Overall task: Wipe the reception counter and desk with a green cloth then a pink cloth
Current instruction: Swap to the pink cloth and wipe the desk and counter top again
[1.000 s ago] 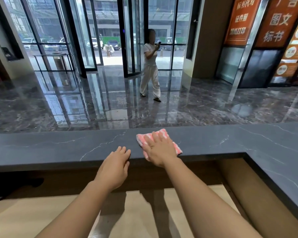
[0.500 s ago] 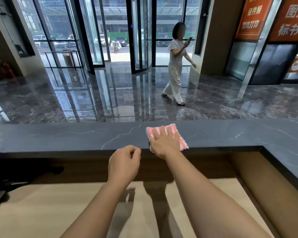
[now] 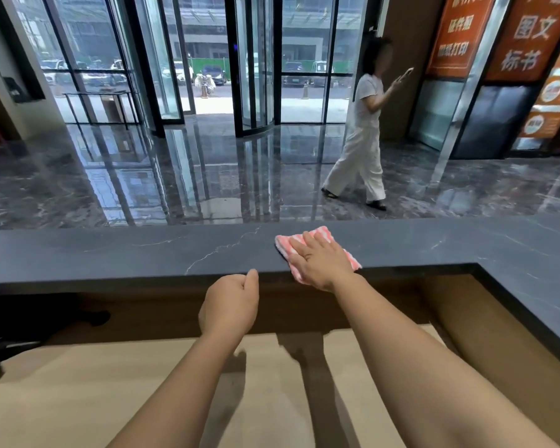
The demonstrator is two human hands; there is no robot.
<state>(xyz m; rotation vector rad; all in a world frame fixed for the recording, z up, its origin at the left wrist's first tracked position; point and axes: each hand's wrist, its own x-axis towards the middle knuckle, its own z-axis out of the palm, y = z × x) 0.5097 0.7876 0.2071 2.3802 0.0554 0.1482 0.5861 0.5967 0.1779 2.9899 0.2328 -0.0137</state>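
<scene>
At the counter [image 3: 143,253] edge, right hand [image 3: 320,261] flat on pink cloth [image 3: 283,246] — left hand [image 3: 230,305] curled, empty.

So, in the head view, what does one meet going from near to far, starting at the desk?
Light wooden desk → dark stone counter, with the right hand flat on the pink cloth → glossy marble floor → person in white → glass doors.

The right hand [image 3: 320,263] covers most of the pink cloth [image 3: 322,231]. The left hand [image 3: 230,305] hides its own curled fingertips. Orange signs [image 3: 530,37] run off the top and right edges.
</scene>
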